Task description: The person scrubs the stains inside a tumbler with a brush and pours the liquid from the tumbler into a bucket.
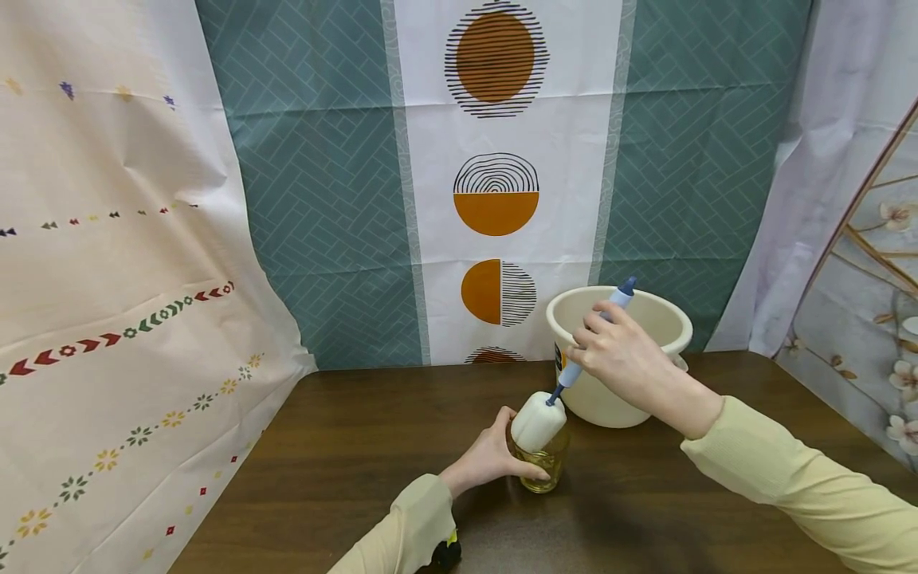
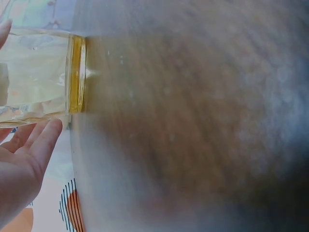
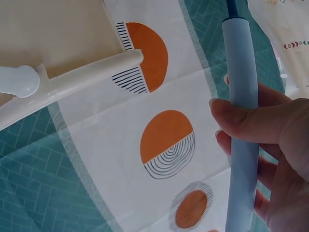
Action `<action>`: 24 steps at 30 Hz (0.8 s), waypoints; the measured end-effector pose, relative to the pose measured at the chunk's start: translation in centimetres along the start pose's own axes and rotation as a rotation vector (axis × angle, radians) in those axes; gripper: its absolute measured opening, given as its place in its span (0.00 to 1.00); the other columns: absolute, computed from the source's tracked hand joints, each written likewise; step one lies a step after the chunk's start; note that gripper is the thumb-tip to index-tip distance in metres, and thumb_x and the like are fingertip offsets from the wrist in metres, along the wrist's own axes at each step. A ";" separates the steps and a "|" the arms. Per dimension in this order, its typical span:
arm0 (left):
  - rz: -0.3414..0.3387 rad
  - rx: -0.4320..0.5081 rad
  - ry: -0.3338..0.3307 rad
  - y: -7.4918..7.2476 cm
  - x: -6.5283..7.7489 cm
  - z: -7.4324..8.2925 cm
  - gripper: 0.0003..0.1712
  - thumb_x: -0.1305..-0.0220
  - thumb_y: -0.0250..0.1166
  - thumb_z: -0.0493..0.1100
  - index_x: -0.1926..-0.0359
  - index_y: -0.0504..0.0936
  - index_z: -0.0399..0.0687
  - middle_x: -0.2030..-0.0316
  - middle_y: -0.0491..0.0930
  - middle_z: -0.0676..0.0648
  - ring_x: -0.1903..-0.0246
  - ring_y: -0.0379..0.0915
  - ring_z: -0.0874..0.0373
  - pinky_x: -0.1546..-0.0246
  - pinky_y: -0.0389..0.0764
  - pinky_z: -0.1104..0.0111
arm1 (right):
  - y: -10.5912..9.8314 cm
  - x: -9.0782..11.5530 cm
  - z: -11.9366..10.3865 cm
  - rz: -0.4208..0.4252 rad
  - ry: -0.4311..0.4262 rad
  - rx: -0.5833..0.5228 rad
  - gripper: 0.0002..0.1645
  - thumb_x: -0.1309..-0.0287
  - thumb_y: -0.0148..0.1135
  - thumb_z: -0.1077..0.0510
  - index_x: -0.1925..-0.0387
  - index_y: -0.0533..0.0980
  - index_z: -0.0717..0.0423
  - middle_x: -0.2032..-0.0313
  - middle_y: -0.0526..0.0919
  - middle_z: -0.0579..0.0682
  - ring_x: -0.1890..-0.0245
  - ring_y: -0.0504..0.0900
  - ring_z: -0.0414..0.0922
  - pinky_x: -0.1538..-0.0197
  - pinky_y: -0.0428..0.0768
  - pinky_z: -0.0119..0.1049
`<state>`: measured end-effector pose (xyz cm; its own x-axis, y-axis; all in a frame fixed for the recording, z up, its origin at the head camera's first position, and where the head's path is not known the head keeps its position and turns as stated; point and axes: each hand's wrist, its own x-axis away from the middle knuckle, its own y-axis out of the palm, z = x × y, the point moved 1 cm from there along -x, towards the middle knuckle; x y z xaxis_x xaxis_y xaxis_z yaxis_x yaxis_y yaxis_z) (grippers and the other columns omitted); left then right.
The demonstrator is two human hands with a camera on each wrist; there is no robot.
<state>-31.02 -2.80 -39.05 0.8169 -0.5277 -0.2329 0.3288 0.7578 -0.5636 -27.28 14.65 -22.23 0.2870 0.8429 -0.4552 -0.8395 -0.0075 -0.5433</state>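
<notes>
My right hand (image 1: pixel 622 355) grips the light blue handle (image 3: pixel 242 72) of a sponge bottle brush, fingers and thumb wrapped around it. The brush's white sponge head (image 1: pixel 538 422) tilts into the mouth of an amber glass (image 1: pixel 543 469), its lower part inside. Around the glass, my left hand (image 1: pixel 495 453) holds the side with thumb and fingers spread to either side. In the left wrist view the clear yellowish glass (image 2: pixel 41 77) lies between the thumb tip and the fingers (image 2: pixel 44 140), its thick base near the wooden table.
Behind the glass to the right stands a cream bucket (image 1: pixel 595 399) with a handle, partly hidden by my right hand. The brown wooden table (image 1: pixel 373 446) ends at patterned curtains (image 1: pixel 315 199) at the back and sides. A small black object (image 1: pixel 448 552) is by my left sleeve.
</notes>
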 end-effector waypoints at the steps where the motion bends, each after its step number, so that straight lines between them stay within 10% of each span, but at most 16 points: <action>1: 0.002 -0.003 -0.001 0.0 0.0 0.0 0.36 0.78 0.64 0.52 0.65 0.54 0.53 0.70 0.65 0.55 0.72 0.62 0.64 0.75 0.62 0.71 | 0.0 0.0 0.0 0.002 0.003 0.000 0.10 0.75 0.56 0.67 0.82 0.73 0.54 0.86 0.66 0.50 0.78 0.62 0.50 0.63 0.55 0.43; 15: 0.008 -0.019 -0.012 -0.1 0.0 0.1 0.37 0.79 0.63 0.54 0.64 0.54 0.53 0.70 0.65 0.56 0.72 0.62 0.65 0.75 0.62 0.69 | 0.0 0.3 -0.1 -0.031 0.032 0.046 0.08 0.77 0.58 0.67 0.85 0.72 0.55 0.87 0.65 0.50 0.79 0.61 0.49 0.65 0.56 0.42; 24: 0.017 -0.068 -0.031 0.6 -1.1 -2.6 0.40 0.84 0.62 0.60 0.63 0.53 0.58 0.69 0.64 0.57 0.70 0.61 0.66 0.75 0.62 0.69 | -0.1 0.6 -0.2 -0.061 0.047 0.094 0.05 0.77 0.58 0.65 0.87 0.71 0.55 0.86 0.65 0.51 0.78 0.61 0.49 0.66 0.56 0.43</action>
<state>-32.93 -2.72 -41.18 0.8365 -0.5022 -0.2192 0.2828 0.7383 -0.6123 -26.88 15.03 -22.60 0.3580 0.8140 -0.4575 -0.8590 0.0951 -0.5030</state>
